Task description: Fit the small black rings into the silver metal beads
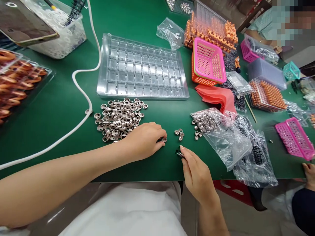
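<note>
My left hand rests at the right edge of a heap of silvery metal cups. Its thumb and fingertips are closed around one small metal cup at table level. My right hand pinches a small black and silvery piece between thumb and forefinger, just above the table's front part. Its exact kind cannot be made out. A few loose metal cups lie between the two hands and the plastic bag. Behind the heap lies a clear compartment tray.
A white cable curves along the left. Orange parts in a tray and a bin of white rings stand there. Rightward are a pink basket, a bag of metal cups and bagged black parts. Other people sit at the right.
</note>
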A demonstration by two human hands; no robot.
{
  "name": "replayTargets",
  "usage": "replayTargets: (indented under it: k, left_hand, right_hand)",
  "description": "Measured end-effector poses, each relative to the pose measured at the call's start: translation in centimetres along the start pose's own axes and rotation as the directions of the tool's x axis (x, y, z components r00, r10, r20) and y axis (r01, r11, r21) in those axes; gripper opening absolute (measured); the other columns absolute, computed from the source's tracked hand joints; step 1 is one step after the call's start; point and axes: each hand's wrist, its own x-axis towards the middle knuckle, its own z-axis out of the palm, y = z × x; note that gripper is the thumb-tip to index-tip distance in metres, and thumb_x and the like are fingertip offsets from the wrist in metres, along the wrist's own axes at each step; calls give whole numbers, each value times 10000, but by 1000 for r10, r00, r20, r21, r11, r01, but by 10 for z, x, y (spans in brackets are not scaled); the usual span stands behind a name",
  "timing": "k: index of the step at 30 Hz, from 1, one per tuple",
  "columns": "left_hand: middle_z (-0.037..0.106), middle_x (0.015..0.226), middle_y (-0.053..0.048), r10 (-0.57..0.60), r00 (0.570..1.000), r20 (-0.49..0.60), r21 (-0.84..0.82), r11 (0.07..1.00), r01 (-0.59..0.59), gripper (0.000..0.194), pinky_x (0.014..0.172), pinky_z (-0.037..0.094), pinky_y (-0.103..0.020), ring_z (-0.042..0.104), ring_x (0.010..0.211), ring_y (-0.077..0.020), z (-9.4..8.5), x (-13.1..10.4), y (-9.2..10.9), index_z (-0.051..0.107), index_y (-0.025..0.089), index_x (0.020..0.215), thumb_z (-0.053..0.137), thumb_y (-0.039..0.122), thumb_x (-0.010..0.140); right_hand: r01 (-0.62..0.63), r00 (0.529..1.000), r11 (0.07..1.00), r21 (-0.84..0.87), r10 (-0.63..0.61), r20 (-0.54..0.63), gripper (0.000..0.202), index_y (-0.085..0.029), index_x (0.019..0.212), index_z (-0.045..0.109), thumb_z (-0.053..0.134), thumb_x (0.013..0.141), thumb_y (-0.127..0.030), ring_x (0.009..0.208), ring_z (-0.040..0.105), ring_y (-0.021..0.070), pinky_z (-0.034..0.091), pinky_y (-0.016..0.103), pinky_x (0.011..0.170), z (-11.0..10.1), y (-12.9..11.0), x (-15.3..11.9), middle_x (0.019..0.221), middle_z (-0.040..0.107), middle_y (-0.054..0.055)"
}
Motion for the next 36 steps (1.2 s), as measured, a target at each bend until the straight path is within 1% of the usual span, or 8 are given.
replayTargets:
  k: [4, 9, 16, 18, 22, 26, 32, 36]
  left_hand:
    - [723, 895, -16, 79, 997, -22, -13, 997, -80, 42, 748, 466, -328, 648, 874, -212, 8, -1, 1, 740, 208, 948, 706, 208, 923]
    - [701, 877, -21, 159, 987, -33, -67, 985, -161, 45, 762, 441, -347, 616, 851, -206, 20, -3, 10, 748, 204, 958, 724, 217, 923]
    - [691, 859, 0, 176, 978, -108, -144, 971, -191, 83, 745, 403, -340, 597, 837, -190, 35, -4, 7, 740, 218, 955, 779, 218, 883]
    - [695, 872, 3, 177, 978, -113, -166, 967, -194, 106, 757, 407, -340, 601, 849, -189, 36, -4, 5, 737, 222, 964, 789, 215, 873]
    - [702, 899, -5, 160, 985, -71, -200, 965, -171, 117, 789, 419, -345, 611, 880, -195, 30, -4, 7, 739, 214, 986, 789, 223, 881]
    - [699, 911, -16, 157, 987, -23, -204, 966, -158, 97, 789, 416, -347, 604, 880, -198, 24, -4, 9, 744, 204, 1003, 761, 232, 912]
    - [687, 908, -26, 147, 989, -17, -204, 968, -148, 77, 778, 392, -347, 587, 881, -202, 24, -6, 10, 750, 196, 1003, 724, 231, 939]
    - [683, 920, -29, 158, 987, -10, -218, 963, -156, 98, 779, 382, -352, 587, 898, -207, 24, -6, 11, 753, 203, 1026, 677, 217, 966]
  right_hand:
    - [-180, 972, 970, 165, 202, -124, 562, -259, 1542, 444, 503, 1002, -114, 1091, 725, 220, 648, 383, 891, 6, 0, -7, 1190, 736, 119]
    - [-328, 832, 765, 554, 511, -213, 683, -397, 1621, 192, 461, 1036, -170, 529, 569, 78, 524, 222, 487, 17, -6, -13, 988, 745, 16]
    - [-255, 655, 397, 882, 742, -144, 254, -284, 1165, 721, 539, 1007, -205, 561, 680, 109, 488, 211, 441, 17, -10, -5, 887, 759, 25]
    - [-212, 658, 347, 914, 742, -129, 253, -276, 1131, 743, 541, 995, -208, 580, 705, 132, 493, 220, 439, 15, -6, -4, 886, 780, 38]
    - [-196, 747, 278, 940, 664, -41, 374, -266, 1242, 721, 434, 1002, -270, 722, 766, 218, 515, 287, 455, 9, 2, -8, 1065, 805, 127]
    - [-190, 804, 309, 932, 594, -32, 452, -308, 1351, 662, 432, 962, -298, 789, 757, 241, 439, 290, 402, 7, 7, -11, 1226, 774, 133]
    - [-149, 750, 199, 969, 661, -21, 310, -321, 1244, 721, 624, 950, -319, 737, 743, 191, 463, 256, 425, 9, 3, -3, 1167, 801, 86]
    - [-189, 747, 260, 947, 664, -33, 309, -290, 1198, 745, 541, 1015, -432, 654, 737, 194, 527, 291, 485, 11, 4, -1, 966, 809, 89]
